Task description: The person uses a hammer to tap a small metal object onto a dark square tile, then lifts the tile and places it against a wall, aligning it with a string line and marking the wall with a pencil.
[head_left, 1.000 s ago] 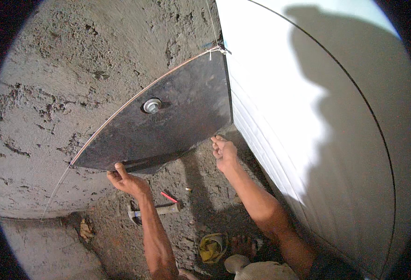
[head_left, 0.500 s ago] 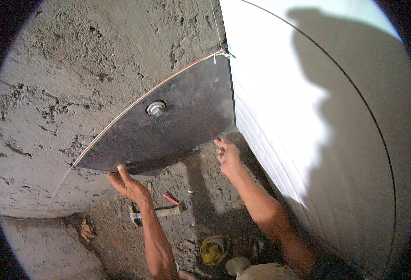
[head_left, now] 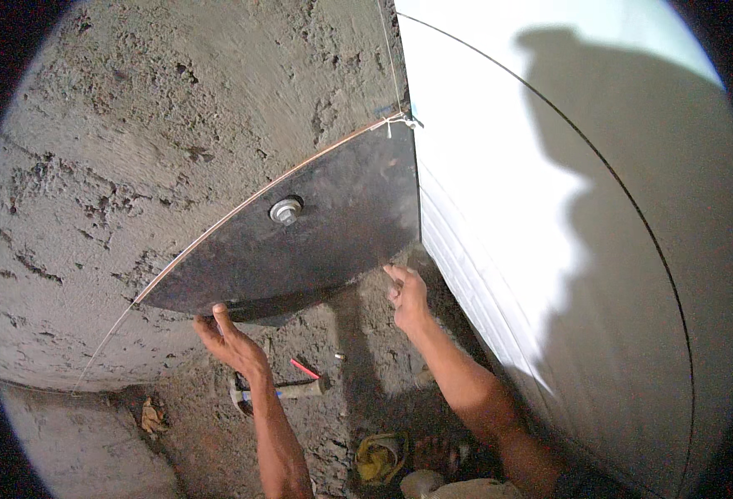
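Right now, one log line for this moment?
left hand: under slab edge | right hand: at slab corner | hammer: on floor
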{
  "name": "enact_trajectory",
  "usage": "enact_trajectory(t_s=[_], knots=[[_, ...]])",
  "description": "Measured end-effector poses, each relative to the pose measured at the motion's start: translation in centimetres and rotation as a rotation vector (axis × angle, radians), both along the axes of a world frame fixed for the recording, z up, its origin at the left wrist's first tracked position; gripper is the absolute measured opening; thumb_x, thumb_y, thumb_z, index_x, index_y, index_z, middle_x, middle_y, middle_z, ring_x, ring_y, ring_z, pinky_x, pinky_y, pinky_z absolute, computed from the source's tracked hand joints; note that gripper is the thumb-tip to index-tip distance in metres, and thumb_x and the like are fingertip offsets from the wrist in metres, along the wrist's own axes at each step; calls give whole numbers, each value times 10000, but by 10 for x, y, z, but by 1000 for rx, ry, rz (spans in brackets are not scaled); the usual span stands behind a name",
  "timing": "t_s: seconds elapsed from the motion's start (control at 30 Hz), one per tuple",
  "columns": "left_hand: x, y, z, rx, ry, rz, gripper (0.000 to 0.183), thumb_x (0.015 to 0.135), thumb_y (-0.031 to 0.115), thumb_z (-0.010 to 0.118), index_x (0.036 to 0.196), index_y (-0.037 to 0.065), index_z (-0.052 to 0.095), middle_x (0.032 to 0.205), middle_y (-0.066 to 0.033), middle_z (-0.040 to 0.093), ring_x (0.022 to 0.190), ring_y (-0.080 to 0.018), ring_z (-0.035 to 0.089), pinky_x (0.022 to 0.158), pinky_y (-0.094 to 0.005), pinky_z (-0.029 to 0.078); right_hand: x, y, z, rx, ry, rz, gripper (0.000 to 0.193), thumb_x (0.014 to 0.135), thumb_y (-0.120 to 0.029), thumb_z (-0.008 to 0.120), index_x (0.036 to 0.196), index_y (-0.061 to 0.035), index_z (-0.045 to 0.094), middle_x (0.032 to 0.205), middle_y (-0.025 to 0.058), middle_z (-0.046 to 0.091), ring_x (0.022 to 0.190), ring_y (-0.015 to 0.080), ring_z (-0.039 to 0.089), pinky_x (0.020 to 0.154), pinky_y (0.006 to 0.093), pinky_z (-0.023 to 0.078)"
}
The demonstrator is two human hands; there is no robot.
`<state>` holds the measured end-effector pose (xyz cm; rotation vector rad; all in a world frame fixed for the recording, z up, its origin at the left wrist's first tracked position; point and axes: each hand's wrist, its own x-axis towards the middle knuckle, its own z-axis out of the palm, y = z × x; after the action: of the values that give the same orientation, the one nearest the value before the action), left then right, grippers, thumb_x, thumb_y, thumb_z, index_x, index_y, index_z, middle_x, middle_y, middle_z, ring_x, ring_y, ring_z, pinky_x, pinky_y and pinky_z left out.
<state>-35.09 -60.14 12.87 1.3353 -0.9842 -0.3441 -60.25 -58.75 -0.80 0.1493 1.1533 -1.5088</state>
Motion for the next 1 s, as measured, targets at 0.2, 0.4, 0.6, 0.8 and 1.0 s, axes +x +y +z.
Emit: enact_trajectory(t_s=[0.2, 0.4, 0.6, 0.8, 1.0], knots=[[5, 0, -1, -21, 19, -38, 502, 996, 374, 626, 1274, -27, 509, 1222, -153, 550, 1130, -253, 505, 1030, -392, 363, -4, 6, -6, -99, -85, -58, 446, 789, -203, 816, 1163, -92, 600, 818, -23, 547, 584, 92, 474, 526, 244, 384], [6, 3, 2, 38, -35, -25, 502, 1004, 390, 608, 1269, -28, 521, 1207, -166, 565, 1120, -272, 514, 1017, -433, 379, -5, 7, -9, -85, -77, -16, 583, 817, -221, 798, 1331, -69, 568, 992, -11, 668, 633, 83, 494, 590, 233, 396], [11, 2, 0, 24, -64, -40, 529, 1002, 394, 610, 1282, -46, 524, 1230, -186, 571, 1121, -271, 533, 1005, -440, 401, -19, 4, -5, -85, -65, 152, 533, 919, -181, 597, 1407, -6, 474, 1359, 106, 607, 658, 70, 451, 586, 209, 383], [17, 2, 3, 84, -92, -7, 513, 985, 385, 640, 1255, -40, 544, 1161, -144, 608, 1078, -246, 550, 966, -396, 427, -32, 4, -16, -152, -162, 191, 579, 915, -127, 577, 1456, 17, 430, 1425, 155, 565, 576, 46, 421, 565, 203, 363], [21, -1, 2, 102, -99, -53, 547, 983, 402, 634, 1290, -41, 535, 1237, -177, 584, 1143, -272, 540, 1018, -438, 398, -34, 6, -27, -187, -223, 148, 439, 983, -123, 465, 1407, -22, 517, 1398, 113, 601, 575, 47, 405, 553, 205, 368]])
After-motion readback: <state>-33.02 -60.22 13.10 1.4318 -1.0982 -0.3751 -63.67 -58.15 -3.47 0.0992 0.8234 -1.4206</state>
